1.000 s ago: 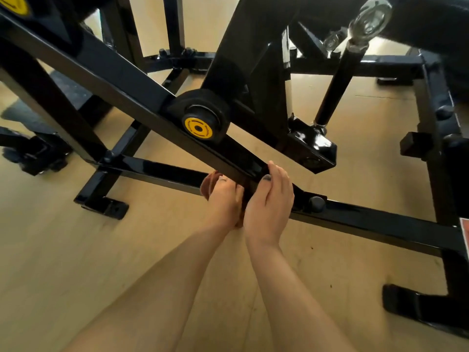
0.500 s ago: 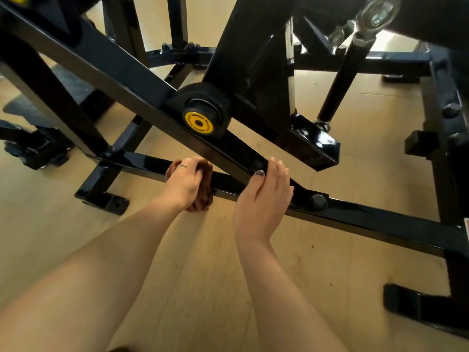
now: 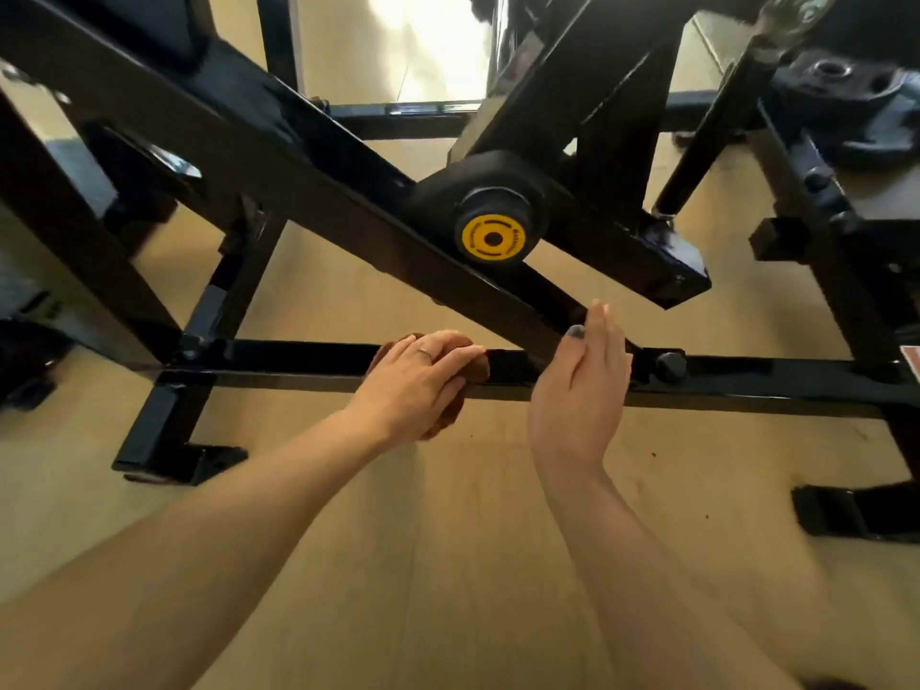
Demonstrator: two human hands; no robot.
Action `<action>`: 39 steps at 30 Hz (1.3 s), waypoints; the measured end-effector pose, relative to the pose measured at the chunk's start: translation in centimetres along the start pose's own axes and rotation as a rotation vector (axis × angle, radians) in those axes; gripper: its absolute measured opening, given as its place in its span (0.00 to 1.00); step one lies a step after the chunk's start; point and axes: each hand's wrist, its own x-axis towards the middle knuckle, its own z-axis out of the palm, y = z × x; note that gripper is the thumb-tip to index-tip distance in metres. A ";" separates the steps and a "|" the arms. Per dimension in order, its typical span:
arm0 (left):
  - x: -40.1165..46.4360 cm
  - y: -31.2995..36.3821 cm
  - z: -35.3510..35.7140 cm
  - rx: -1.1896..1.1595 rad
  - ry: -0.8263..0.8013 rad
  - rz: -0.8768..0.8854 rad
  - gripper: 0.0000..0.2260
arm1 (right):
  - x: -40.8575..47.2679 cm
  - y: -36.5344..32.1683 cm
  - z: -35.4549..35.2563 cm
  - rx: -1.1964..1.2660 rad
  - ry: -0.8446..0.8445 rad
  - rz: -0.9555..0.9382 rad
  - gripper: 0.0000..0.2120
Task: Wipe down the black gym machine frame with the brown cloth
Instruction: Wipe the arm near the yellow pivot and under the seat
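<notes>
A pale wood-look floor (image 3: 448,540) runs under the black gym machine frame (image 3: 298,356), with bright daylight glaring on it at the far end. The left hand (image 3: 418,381) is curled around the brown cloth (image 3: 478,368), pressing it onto the frame's low horizontal bar, while the right hand (image 3: 582,385) rests flat with fingers together against the diagonal beam. A yellow round label (image 3: 492,238) on the pivot cap carries lettering too small to read.

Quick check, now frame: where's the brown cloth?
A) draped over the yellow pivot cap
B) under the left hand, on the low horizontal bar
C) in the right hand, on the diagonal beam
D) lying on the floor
B: the brown cloth is bunched under the left hand, pressed against the low horizontal bar; the right hand holds no cloth.
</notes>
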 end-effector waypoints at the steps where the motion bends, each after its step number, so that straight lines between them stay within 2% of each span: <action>1: -0.2 -1.1 -0.1 -0.030 0.011 -0.016 0.18 | -0.6 -0.3 0.0 -0.017 0.002 0.011 0.26; 5: -1.1 -4.8 -0.5 -0.123 0.085 -0.112 0.15 | -5.2 -0.5 0.7 -0.104 0.005 0.022 0.27; 7: -1.7 -7.4 -1.1 -0.165 0.123 -0.213 0.15 | -8.4 -0.8 1.3 -0.146 -0.041 -0.076 0.26; 11: -4.0 -13.4 -2.4 -0.186 0.162 -0.348 0.14 | -9.2 -1.1 4.0 -0.403 -0.465 -0.397 0.32; 13: -4.8 -15.0 -2.7 -0.200 0.173 -0.421 0.15 | -6.4 -1.3 4.9 -0.607 -0.599 -0.395 0.37; 15: -4.8 -15.0 -2.8 -0.165 0.215 -0.454 0.15 | -4.1 -1.6 5.7 -0.769 -0.665 -0.363 0.40; 17: -4.5 -13.4 -2.7 -0.097 0.244 -0.410 0.15 | -3.7 -2.0 6.6 -0.862 -0.675 -0.361 0.41; 22: -3.1 -6.2 -1.3 -0.045 0.210 -0.150 0.13 | -5.1 -2.2 8.3 -0.876 -0.623 -0.283 0.49; 26: -3.0 -7.9 -1.0 -0.088 0.163 -0.073 0.14 | -4.9 -1.6 7.7 -0.906 -0.627 -0.315 0.50; 33: -6.7 -18.5 -3.7 -0.108 0.208 -0.353 0.14 | -4.7 -1.1 7.9 -0.915 -0.634 -0.303 0.50; 39: -7.3 -17.8 -3.8 -0.070 0.244 -0.375 0.18 | -4.3 -0.9 7.5 -0.928 -0.663 -0.316 0.51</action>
